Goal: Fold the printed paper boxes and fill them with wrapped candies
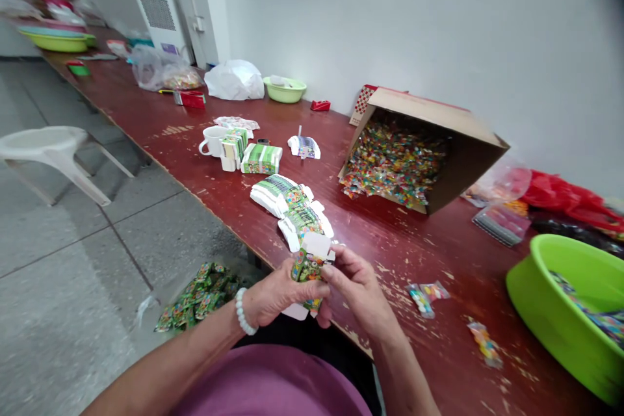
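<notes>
Your left hand [275, 296] and right hand [355, 283] meet at the near edge of the tabletop [439, 240], both closed on one small printed carton [309, 266]. The left grip pinches its lower part, thumb across the front; the right grip pinches its upper right side, fingers curled behind. The carton stands roughly upright between them, a white flap open at its top. A white bead bracelet [242, 312] sits on your left wrist.

At 8 o'clock from the hands, a heap of green packets [199, 296] lies on the floor [73, 273]. At 3 o'clock, a few loose candy packets [426, 296] lie on the tabletop, and beyond them at 4 o'clock stands a green basin [560, 299].

Just past the carton at 12 o'clock, flat carton blanks [292, 205] lie fanned in a row. Farther at 11 o'clock are folded cartons [260, 158] beside a white mug [213, 141]. At 1 o'clock a cardboard box [439, 143] lies tipped on its side, spilling colourful candy [394, 166]. At 10 o'clock a white plastic chair [53, 153] stands on the floor, well apart. Far along the tabletop are a white bag [234, 80] and a small green bowl [285, 89].
</notes>
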The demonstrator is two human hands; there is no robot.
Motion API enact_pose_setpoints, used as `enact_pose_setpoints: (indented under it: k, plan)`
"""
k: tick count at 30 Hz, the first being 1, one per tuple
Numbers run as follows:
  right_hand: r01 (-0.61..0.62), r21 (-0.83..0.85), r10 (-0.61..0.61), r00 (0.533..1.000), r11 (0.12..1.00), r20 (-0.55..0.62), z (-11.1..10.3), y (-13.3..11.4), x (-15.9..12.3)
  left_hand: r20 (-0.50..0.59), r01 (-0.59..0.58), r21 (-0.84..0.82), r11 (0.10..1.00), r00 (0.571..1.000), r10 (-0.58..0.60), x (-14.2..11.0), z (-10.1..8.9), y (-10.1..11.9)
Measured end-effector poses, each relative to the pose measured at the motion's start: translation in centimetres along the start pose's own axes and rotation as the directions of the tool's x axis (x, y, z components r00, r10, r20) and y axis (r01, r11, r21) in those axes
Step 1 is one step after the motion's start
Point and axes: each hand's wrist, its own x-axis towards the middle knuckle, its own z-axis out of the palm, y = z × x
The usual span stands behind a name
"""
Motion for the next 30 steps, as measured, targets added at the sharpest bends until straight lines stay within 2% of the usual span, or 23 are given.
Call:
enact_pose_setpoints:
  k: [2, 4, 6, 11, 13, 15, 17, 20, 22, 26, 28, 30]
  plan:
    - [-0.016, 0.022, 0.016, 1.0, 1.0, 0.006, 0.0, 0.5, 0.2, -0.126, -0.032, 0.068, 0.997, 0.991, 0.04, 0.4, 0.3, -0.2]
    - [0.051, -0.036, -0.053, 0.996, 0.998, -0.076, -0.3, 1.0, 0.6, -0.218, -0.018, 0.166, 0.986, 0.974, 0.055, 0.6, 0.3, -0.4]
    - [0.099, -0.112, -0.114, 0.984, 0.989, -0.14, -0.6, 1.4, 1.0, -0.264, -0.013, 0.236, 0.972, 0.961, 0.077, 0.7, -0.2, -0.6]
    - [0.114, -0.05, -0.124, 0.948, 0.992, -0.293, -0.8, 2.2, 1.6, -0.388, -0.11, 0.189, 0.976, 0.905, 0.177, 0.5, -1.1, -1.5]
    - [0.135, -0.028, -0.137, 0.937, 0.99, -0.321, -0.7, 2.9, 1.8, -0.418, -0.126, 0.2, 0.972, 0.886, 0.201, 0.4, -1.0, -1.8]
    - [0.166, -0.024, -0.165, 0.93, 0.986, -0.329, -0.6, 3.7, 1.9, -0.417, -0.141, 0.231, 0.963, 0.88, 0.228, 0.4, -1.0, -2.0]
    - [0.181, -0.041, -0.184, 0.929, 0.983, -0.321, -0.7, 4.2, 2.0, -0.39, -0.137, 0.242, 0.961, 0.893, 0.226, 0.4, -1.2, -1.9]
    - [0.15, -0.143, -0.187, 0.938, 0.978, -0.292, -1.4, 4.2, 1.8, -0.342, -0.114, 0.216, 0.97, 0.921, 0.185, 0.2, -1.9, -1.6]
    - [0.1, -0.163, -0.138, 0.959, 0.982, -0.245, -1.8, 3.8, 1.7, -0.325, -0.1, 0.197, 0.975, 0.932, 0.161, 0.1, -2.3, -1.3]
    - [-0.015, 0.01, 0.017, 0.989, 1.0, -0.147, -2.1, 2.8, 1.7, -0.309, -0.069, 0.265, 0.962, 0.939, 0.153, -0.1, -2.6, -1.1]
    - [-0.017, 0.05, 0.024, 0.989, 0.999, -0.149, -2.0, 2.5, 1.8, -0.309, -0.072, 0.335, 0.94, 0.933, 0.182, -0.1, -2.5, -1.2]
    - [-0.005, 0.008, 0.006, 0.993, 1.0, -0.119, -2.0, 2.3, 1.8, -0.323, -0.092, 0.345, 0.934, 0.923, 0.21, -0.2, -2.3, -1.3]
